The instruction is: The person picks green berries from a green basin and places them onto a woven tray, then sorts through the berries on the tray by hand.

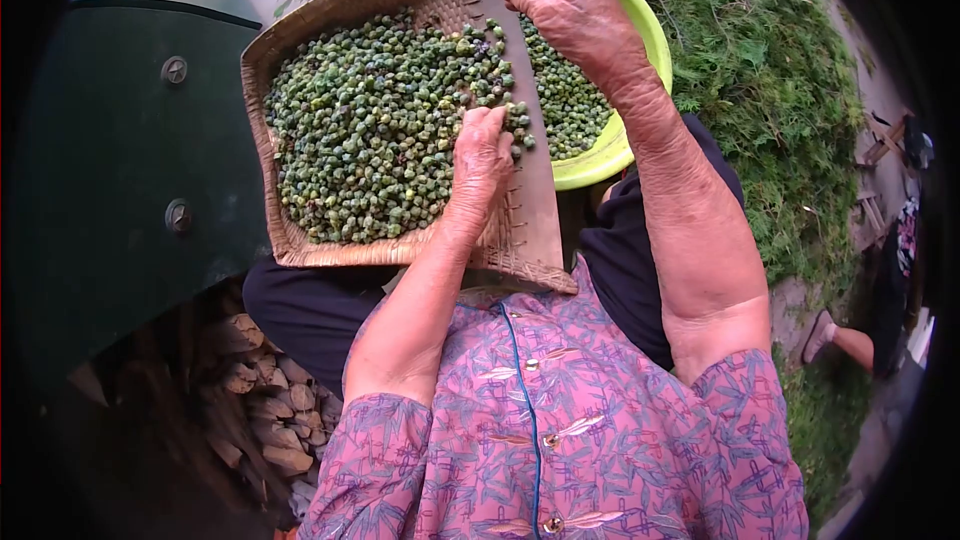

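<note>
A woven winnowing basket [262, 155] with a flat board lip [545, 210] rests across the person's lap, heaped with small round green berries [360, 130]. At the right side of the heap, my left hand [480, 160] has its fingers curled down at berries close to the lip; the fingertips are partly hidden. My right hand [570, 10] is raised above the far end of the lip and the basin, with thumb and forefinger drawn together; whatever they may hold is too small to make out. More green berries fill a yellow-green basin [655, 30] partly beneath the lip.
Cut green foliage [760, 90] is piled on the right. A dark green metal cabinet-like body [120, 140] stands close on the left, with split firewood [275, 420] below it. Another person's leg [853, 348] shows at the far right.
</note>
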The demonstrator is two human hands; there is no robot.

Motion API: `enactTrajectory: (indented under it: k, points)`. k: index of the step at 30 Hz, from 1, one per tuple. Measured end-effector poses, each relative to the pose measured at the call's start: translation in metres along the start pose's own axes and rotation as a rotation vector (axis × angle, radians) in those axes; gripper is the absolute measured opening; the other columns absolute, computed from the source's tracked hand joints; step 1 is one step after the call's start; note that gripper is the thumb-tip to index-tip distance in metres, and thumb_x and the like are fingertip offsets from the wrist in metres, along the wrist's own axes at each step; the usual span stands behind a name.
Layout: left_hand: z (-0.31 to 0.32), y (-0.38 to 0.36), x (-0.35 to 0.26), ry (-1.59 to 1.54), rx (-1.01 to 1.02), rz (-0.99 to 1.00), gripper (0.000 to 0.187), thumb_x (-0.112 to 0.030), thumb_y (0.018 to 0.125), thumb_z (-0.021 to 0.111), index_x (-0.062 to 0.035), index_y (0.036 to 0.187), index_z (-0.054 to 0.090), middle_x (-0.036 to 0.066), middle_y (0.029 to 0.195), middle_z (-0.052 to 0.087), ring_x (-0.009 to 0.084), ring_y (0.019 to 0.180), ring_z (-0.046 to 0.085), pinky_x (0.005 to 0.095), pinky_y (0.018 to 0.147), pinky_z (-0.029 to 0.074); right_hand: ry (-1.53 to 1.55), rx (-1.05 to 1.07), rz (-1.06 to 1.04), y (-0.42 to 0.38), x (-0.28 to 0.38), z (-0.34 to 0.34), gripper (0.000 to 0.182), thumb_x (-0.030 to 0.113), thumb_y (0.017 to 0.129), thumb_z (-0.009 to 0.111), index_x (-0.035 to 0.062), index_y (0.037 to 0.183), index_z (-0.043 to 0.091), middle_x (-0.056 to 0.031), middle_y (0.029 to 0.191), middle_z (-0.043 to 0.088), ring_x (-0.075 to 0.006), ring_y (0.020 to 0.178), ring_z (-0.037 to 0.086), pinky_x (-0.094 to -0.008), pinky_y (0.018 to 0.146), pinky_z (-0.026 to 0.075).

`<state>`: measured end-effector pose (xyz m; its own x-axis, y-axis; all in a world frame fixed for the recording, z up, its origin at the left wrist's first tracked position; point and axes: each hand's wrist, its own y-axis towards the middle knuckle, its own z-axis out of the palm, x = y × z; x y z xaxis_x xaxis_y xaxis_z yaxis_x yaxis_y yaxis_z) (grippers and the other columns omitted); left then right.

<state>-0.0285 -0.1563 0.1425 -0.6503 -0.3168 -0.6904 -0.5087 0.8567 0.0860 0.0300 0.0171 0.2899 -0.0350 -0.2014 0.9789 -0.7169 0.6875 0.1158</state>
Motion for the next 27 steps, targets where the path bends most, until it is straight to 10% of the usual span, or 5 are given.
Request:
enactTrajectory:
  k: [6,16,19,24,27]
  points:
    - [-0.011,-0.024,-0.018,-0.157,-0.018,-0.005,0.034,0.001,0.076,0.063,-0.004,0.109,0.06,0.014,0.103,0.06,0.0279,0.09,0.061,0.0332,0.079,0.05,0.039,0.002,0.002,0.002,0.002,0.002,0.017,0.009,0.086,0.059,-0.0026,0.095,0.067,0.0013,0.067,0.06,-0.0032,0.061,0.05,-0.022,0.056,0.042]
    - [-0.034,-0.014,0.011,0.651,-0.068,-0.082,0.016,-0.008,0.079,0.061,-0.0047,0.095,0.064,0.013,0.092,0.056,0.0304,0.085,0.058,0.0396,0.074,0.048,-0.041,0.017,-0.05,0.002,0.002,0.002,0.017,0.01,0.086,0.058,-0.0037,0.093,0.065,0.0023,0.064,0.057,-0.0028,0.061,0.049,-0.0225,0.057,0.042]
    - [-0.023,-0.021,0.002,0.107,0.018,-0.132,0.017,-0.007,0.08,0.062,-0.002,0.096,0.064,0.015,0.091,0.057,0.0327,0.087,0.058,0.0399,0.076,0.047,-0.089,0.034,-0.064,0.007,-0.012,0.002,0.019,0.013,0.087,0.06,-0.0014,0.098,0.067,0.0001,0.075,0.062,-0.0052,0.07,0.054,-0.0233,0.066,0.045]
    - [-0.041,-0.016,0.009,0.266,-0.153,-0.103,0.011,-0.007,0.079,0.063,-0.005,0.089,0.065,0.012,0.087,0.06,0.03,0.081,0.06,0.038,0.07,0.048,-0.187,0.045,-0.129,0.005,-0.007,-0.001,0.021,0.015,0.087,0.062,0.0009,0.102,0.067,-0.0032,0.087,0.068,-0.0076,0.081,0.06,-0.0243,0.077,0.049]
    - [-0.046,0.001,0.025,0.369,-0.21,-0.032,0.009,-0.011,0.077,0.066,-0.0065,0.084,0.066,0.01,0.084,0.058,0.0286,0.08,0.059,0.0382,0.069,0.048,-0.024,0.027,-0.01,0.002,0.009,0.001,0.017,0.01,0.086,0.057,-0.0034,0.093,0.065,0.0033,0.061,0.053,-0.002,0.058,0.046,-0.0222,0.053,0.039]
